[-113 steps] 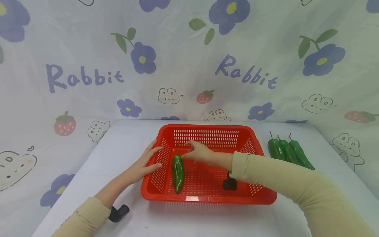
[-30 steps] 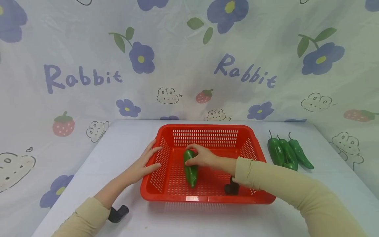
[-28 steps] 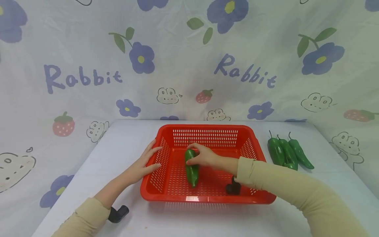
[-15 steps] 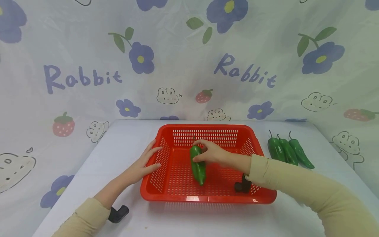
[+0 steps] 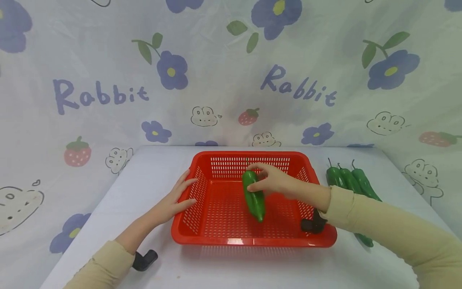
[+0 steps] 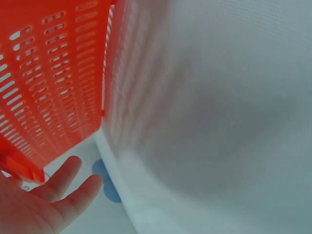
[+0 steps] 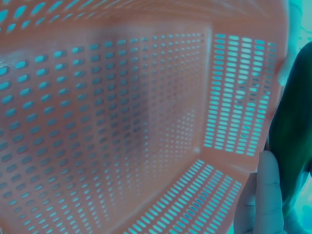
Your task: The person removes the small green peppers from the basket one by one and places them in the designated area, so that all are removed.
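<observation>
My right hand (image 5: 272,180) holds a long glossy green pepper (image 5: 254,200) between thumb and fingers over the middle of the red plastic basket (image 5: 252,241). The pepper hangs stem up, its tip slanting toward the lower right. At the edge of the right wrist view, the same pepper (image 7: 295,122) shows dark beside my fingers (image 7: 268,195), with bare slotted basket walls to the left. My left hand (image 5: 171,202) rests on the basket's left rim with its fingers spread. The left wrist view shows part of that hand (image 6: 44,204) below the slotted basket side (image 6: 53,87).
Several more green peppers lie on the white table right of the basket, including one (image 5: 364,182) at the back. My right sleeve (image 5: 379,220) covers part of them, and a pepper tip (image 5: 365,240) pokes out below it. A patterned cloth (image 5: 223,72) hangs behind.
My right hand first reached toward the pepper at the basket's left, then gripped it. Since then, hand and pepper have moved right and upward in view. My left hand has stayed put.
</observation>
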`<state>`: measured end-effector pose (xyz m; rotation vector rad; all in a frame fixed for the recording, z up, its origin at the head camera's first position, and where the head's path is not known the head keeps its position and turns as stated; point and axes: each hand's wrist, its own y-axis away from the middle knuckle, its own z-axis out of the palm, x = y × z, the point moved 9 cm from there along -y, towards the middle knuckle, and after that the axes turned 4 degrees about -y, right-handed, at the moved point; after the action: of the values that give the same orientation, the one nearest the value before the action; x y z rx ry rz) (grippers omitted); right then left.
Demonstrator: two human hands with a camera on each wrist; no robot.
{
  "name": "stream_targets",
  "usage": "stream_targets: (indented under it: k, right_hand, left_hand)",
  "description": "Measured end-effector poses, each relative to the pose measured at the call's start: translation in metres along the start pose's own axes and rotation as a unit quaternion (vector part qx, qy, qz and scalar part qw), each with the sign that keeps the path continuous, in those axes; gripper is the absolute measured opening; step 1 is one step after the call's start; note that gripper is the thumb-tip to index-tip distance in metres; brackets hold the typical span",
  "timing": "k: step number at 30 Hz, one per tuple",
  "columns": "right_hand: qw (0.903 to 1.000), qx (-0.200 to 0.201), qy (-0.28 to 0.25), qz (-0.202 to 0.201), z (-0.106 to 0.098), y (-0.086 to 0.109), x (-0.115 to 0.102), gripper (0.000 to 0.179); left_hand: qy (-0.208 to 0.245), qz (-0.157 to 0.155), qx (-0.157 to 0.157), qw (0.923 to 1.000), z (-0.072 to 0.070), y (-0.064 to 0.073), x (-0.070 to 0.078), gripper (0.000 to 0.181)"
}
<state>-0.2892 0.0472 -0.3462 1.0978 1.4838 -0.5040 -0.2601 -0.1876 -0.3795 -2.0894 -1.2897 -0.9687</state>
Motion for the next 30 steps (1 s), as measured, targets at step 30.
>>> stream_targets:
  k: [30]
  right_hand:
    - [0.9984,0.03,-0.02,-0.043,-0.062,0.057,-0.019,0.065]
  left_hand:
    - [-0.002,0.002,0.006,1.0,0.0,0.0,0.0,0.062]
